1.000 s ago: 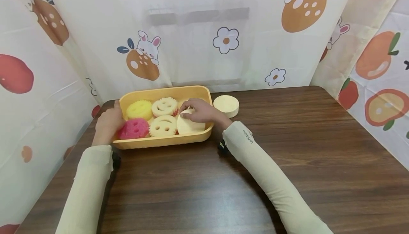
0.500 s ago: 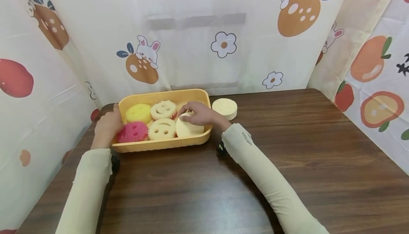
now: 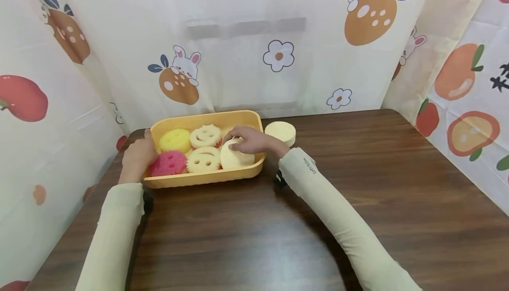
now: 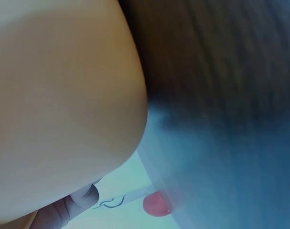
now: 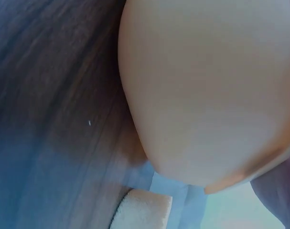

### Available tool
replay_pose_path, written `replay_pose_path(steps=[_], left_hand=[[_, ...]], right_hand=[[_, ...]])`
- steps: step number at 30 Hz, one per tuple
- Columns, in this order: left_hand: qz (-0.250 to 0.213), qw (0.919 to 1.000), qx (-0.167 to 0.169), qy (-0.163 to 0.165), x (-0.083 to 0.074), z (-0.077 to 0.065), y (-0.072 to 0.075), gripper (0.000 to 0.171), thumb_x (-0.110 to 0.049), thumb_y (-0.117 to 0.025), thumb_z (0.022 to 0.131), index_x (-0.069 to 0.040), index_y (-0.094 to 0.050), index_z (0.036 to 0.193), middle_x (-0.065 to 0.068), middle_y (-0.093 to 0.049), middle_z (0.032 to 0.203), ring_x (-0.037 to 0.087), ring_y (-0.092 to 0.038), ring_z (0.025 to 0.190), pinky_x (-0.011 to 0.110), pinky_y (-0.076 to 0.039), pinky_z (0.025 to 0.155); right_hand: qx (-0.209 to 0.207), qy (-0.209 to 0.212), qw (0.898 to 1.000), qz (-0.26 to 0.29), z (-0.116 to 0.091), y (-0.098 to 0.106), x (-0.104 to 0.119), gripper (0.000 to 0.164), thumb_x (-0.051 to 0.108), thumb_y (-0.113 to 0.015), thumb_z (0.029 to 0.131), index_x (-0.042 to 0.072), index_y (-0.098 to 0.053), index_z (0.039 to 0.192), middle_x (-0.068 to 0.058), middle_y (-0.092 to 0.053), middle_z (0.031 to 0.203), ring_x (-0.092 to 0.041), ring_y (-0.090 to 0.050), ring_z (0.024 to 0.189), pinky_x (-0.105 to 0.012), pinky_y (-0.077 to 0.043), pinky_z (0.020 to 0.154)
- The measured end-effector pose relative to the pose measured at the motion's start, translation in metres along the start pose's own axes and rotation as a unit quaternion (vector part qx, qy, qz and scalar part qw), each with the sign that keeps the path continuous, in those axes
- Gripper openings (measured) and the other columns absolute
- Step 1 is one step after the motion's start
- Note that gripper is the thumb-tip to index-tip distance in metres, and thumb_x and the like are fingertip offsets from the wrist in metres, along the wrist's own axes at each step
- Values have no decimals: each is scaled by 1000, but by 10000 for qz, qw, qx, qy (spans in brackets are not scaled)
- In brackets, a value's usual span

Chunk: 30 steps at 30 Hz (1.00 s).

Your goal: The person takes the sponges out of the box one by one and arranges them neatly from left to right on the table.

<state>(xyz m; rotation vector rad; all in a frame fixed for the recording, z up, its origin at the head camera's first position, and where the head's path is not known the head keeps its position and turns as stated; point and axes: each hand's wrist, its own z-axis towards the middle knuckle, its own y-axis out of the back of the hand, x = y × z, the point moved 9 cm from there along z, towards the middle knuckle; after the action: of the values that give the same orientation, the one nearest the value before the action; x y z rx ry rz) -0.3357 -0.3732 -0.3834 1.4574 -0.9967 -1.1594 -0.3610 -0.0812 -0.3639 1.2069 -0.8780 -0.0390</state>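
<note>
A yellow plastic tray (image 3: pixel 207 179) with several round sponges stands at the back left of the table. At its left end my left hand (image 3: pixel 138 156) grips the wall. In the left wrist view, a finger of my left hand (image 4: pixel 82 198) shows beyond the tray wall (image 4: pixel 73 105). My right hand (image 3: pixel 251 141) reaches over the right end and pinches a plain cream round sponge (image 3: pixel 234 158), tilted inside the tray. Left of it lie two cream smiley-face sponges, one in front (image 3: pixel 204 160) and one behind (image 3: pixel 206 136), plus a pink sponge (image 3: pixel 170 163) and a yellow sponge (image 3: pixel 175 140).
Another plain cream round sponge (image 3: pixel 281 132) lies on the table just outside the tray's right end; the right wrist view shows this sponge (image 5: pixel 144 210) past the tray wall (image 5: pixel 202 95). The brown wooden table (image 3: pixel 238 238) meets printed curtains (image 3: pixel 238 61) at the back and sides.
The head view has shifted slightly, with the whole scene a little lower. Both hands keep their places on the tray and the cream sponge.
</note>
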Motion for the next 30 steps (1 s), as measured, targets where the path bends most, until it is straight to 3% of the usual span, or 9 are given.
replay_pose_path(steps=[12, 18, 26, 30], left_hand=[[34, 10000, 44, 55, 4, 4, 0, 85, -18, -54, 94, 11, -1, 153, 38, -57, 110, 46, -61, 87, 64, -53, 83], [30, 9999, -18, 110, 4, 3, 0, 81, -17, -51, 94, 10, -3, 154, 39, -56, 114, 47, -61, 90, 65, -52, 86], [146, 9999, -74, 47, 3, 3, 0, 78, -17, -47, 94, 11, -5, 153, 41, -54, 119, 54, -60, 99, 66, -50, 87], [144, 9999, -34, 78, 4, 3, 0, 78, -17, -48, 95, 10, -4, 154, 40, -55, 118, 51, -61, 96, 65, -51, 86]], right_hand=[[6, -105, 9997, 209, 1, 7, 3, 25, 20, -58, 98, 19, -71, 120, -3, -63, 125, -19, -56, 120, -38, -43, 106], [-289, -415, 9971, 561, -5, 12, -3, 25, 26, -58, 99, 22, -70, 121, -2, -60, 128, -21, -54, 122, -41, -43, 107], [-605, -321, 9951, 710, -12, 19, -3, 23, 24, -57, 100, 25, -71, 118, -1, -61, 126, -19, -53, 120, -41, -43, 105], [-776, -345, 9938, 719, -15, 25, -5, 25, 25, -54, 101, 24, -69, 122, -1, -59, 130, -20, -51, 120, -42, -42, 105]])
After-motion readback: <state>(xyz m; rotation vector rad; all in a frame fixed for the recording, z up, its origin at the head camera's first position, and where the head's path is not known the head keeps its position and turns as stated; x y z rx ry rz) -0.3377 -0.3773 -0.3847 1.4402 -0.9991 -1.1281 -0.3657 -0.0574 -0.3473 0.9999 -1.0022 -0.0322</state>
